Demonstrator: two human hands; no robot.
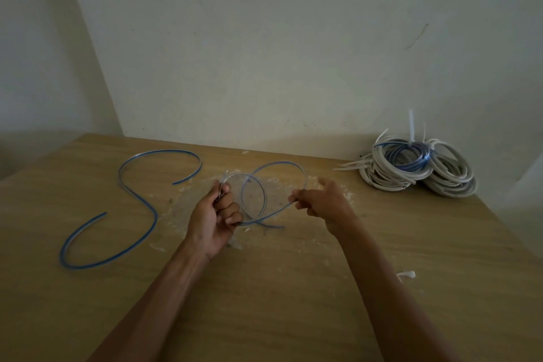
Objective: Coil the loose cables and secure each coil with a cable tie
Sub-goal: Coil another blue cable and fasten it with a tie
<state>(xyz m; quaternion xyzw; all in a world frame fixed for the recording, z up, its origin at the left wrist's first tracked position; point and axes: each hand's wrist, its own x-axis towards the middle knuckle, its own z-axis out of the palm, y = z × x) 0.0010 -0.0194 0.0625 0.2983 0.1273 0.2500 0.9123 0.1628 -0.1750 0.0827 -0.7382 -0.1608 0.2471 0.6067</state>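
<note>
My left hand [216, 214] grips two small loops of the blue cable [279, 162] just above the bench [293, 288], and my right hand [320, 200] pinches the outer loop. Cable looks stiff (springy, I'd guess). If either grip slackens, the loops could spring open before a tie goes on.

Left hand [214, 214] grips small loops of a blue cable [279, 162] and right hand [323, 200] pinches its outer loop, over mid-bench [293, 288]. Second cable [161, 151] lies loose, S-shaped, at 9 o'clock. Tied coils [417, 167] piled at 2 o'clock by the wall.
</note>
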